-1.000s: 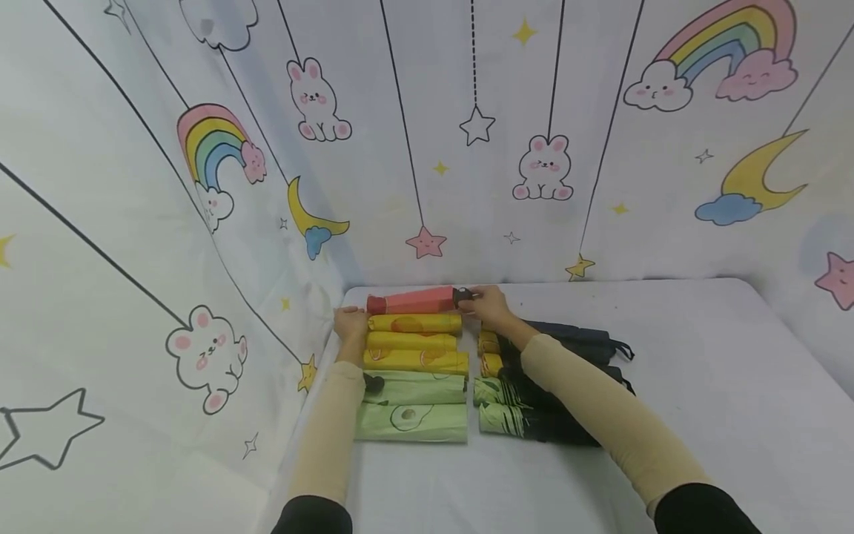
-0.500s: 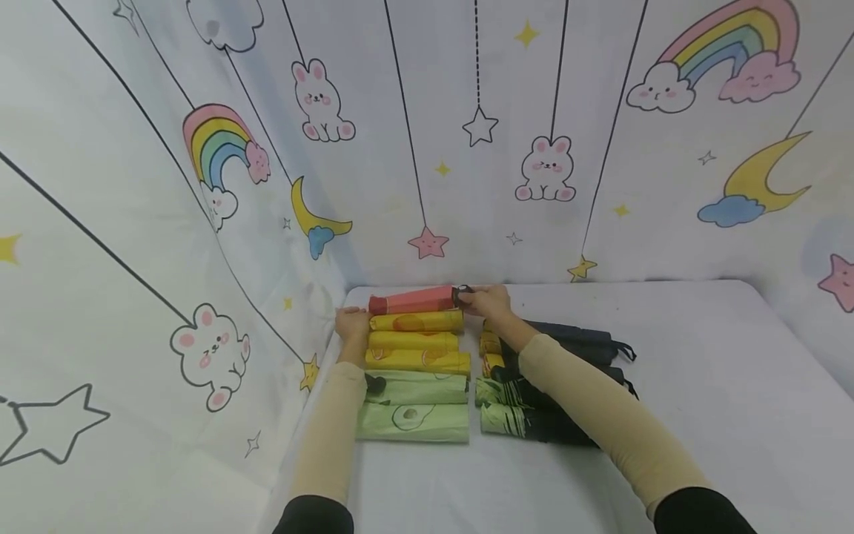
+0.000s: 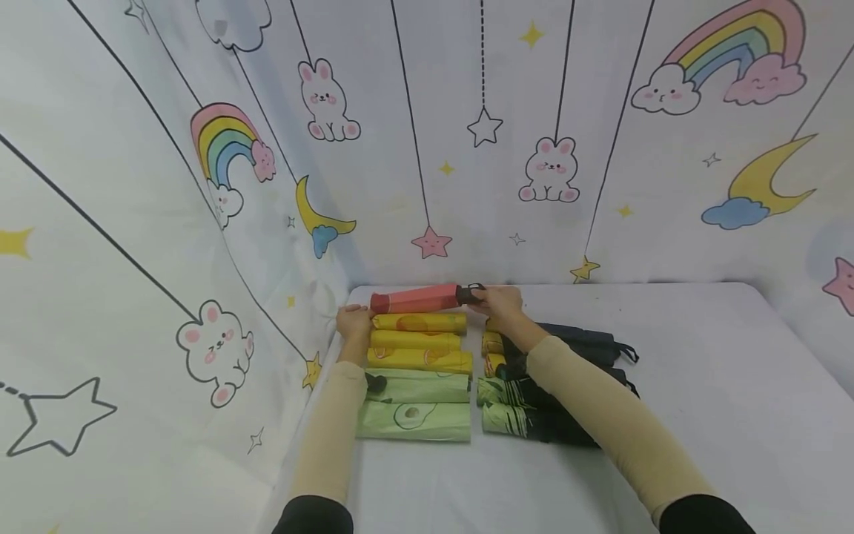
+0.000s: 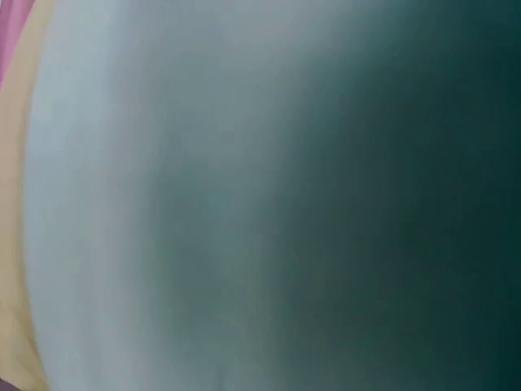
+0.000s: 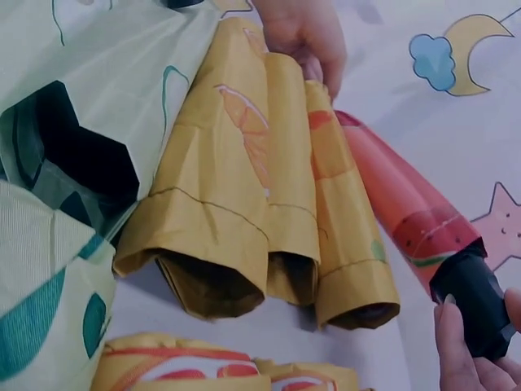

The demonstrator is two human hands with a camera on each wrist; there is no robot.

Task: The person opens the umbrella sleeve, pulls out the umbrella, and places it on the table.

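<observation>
A red watermelon-print umbrella sleeve (image 3: 416,299) lies at the table's back, its right end slightly raised. From that end sticks the black end of a folded umbrella (image 5: 472,300), which my right hand (image 3: 502,304) pinches between thumb and fingers. At the sleeve's left end my left hand (image 3: 353,320) appears to pinch the tip; its fingers partly hide it. Just below, in the head view, lie several yellow sleeves (image 3: 419,340) with orange slices, then two green avocado-print sleeves (image 3: 415,421). The left wrist view is too blurred to show any hand.
Under my right forearm, several dark folded umbrellas (image 3: 580,335) with wrist straps and yellow or green printed ends lie in a second column. A white cloth covers the table (image 3: 707,371). A wall hanging (image 3: 460,193) with cartoon rabbits and stars rises behind and at left.
My right hand has shifted slightly right and the umbrella's black end shows a little more outside the red sleeve. The left hand stays at the sleeve's left end. The head view has drifted slightly.
</observation>
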